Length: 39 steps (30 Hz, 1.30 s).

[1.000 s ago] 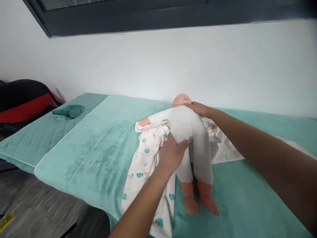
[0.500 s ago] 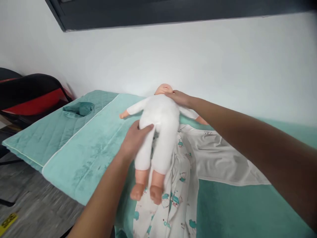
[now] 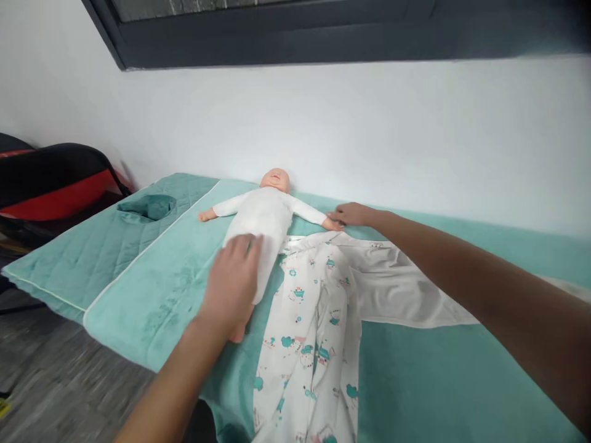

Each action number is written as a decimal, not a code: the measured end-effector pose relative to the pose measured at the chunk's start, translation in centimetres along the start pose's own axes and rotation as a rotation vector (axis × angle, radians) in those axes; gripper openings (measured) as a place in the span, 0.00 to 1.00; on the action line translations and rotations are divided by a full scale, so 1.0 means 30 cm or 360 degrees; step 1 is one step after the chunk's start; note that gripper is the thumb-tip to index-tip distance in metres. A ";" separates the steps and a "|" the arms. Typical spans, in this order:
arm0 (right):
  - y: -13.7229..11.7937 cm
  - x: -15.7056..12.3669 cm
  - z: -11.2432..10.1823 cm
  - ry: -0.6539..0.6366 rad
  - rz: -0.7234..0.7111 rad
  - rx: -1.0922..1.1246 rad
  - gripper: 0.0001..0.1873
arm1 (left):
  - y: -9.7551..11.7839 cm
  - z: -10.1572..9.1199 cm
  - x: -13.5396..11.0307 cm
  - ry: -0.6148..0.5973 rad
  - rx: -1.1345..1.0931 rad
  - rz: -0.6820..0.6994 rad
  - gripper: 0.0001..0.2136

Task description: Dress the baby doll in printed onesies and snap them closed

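Observation:
A baby doll (image 3: 265, 212) with a white cloth body lies on its back, head toward the wall and arms spread. My left hand (image 3: 235, 271) is over its lower body, fingers slightly apart and a little blurred; it covers much of the doll's legs. At the doll's outstretched hand on the right side is my right hand (image 3: 353, 214), its fingers loosely bent, their tips at or just beside the doll's fingers. White baby clothing (image 3: 305, 332) with a teal and pink print lies spread beside the doll, its plain white part (image 3: 406, 286) reaching right under my forearm.
Everything lies on a teal padded mat (image 3: 152, 295). A quilted section with a raised teal cloth ring (image 3: 146, 208) is at the left. Black and red chairs (image 3: 60, 184) stand beyond it. A white wall (image 3: 323, 123) with a dark-framed window (image 3: 277, 37) closes the back.
The doll has moved left and down off the clothing onto the mat. My right hand has left its head and neck for its hand; my left hand has shifted with the lower body.

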State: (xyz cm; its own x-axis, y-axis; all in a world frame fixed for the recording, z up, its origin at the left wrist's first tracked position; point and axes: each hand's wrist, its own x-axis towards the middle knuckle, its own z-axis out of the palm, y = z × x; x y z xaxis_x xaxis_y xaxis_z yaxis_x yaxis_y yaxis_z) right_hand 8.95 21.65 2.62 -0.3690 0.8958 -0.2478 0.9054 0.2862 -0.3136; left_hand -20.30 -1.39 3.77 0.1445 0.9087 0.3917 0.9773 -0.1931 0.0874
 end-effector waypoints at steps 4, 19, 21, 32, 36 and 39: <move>0.144 -0.242 0.006 -0.0117 -0.0027 -0.0161 0.26 | 0.163 0.002 -0.099 -0.0241 0.0152 0.0620 0.31; -0.225 -0.923 0.228 0.0103 -0.0490 -0.0552 0.19 | 0.368 0.078 -0.095 -0.0074 -0.0214 0.0466 0.11; -0.180 -0.940 0.225 0.0168 -0.0227 -0.0549 0.25 | 0.395 0.040 -0.117 0.0005 -0.0556 0.0183 0.08; -0.251 -0.998 0.324 0.0364 -0.0513 0.1521 0.26 | 0.620 -0.180 -0.202 0.0401 -0.1944 -0.0470 0.28; -0.305 -1.027 0.398 0.0260 -0.0509 0.1735 0.32 | 0.617 -0.115 -0.340 0.0097 -0.2096 -0.0289 0.24; -0.336 -1.080 0.451 -0.0048 -0.0501 0.1902 0.29 | 0.581 -0.097 -0.449 0.0111 -0.2089 -0.0523 0.16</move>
State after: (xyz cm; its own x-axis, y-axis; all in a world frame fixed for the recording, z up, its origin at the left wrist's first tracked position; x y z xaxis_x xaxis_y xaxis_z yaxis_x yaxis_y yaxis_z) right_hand 8.95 -14.87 1.41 -0.5547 0.8316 -0.0262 0.0225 -0.0165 -0.9996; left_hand -5.67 -18.07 2.69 -0.1116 0.9678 0.2255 0.0915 -0.2160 0.9721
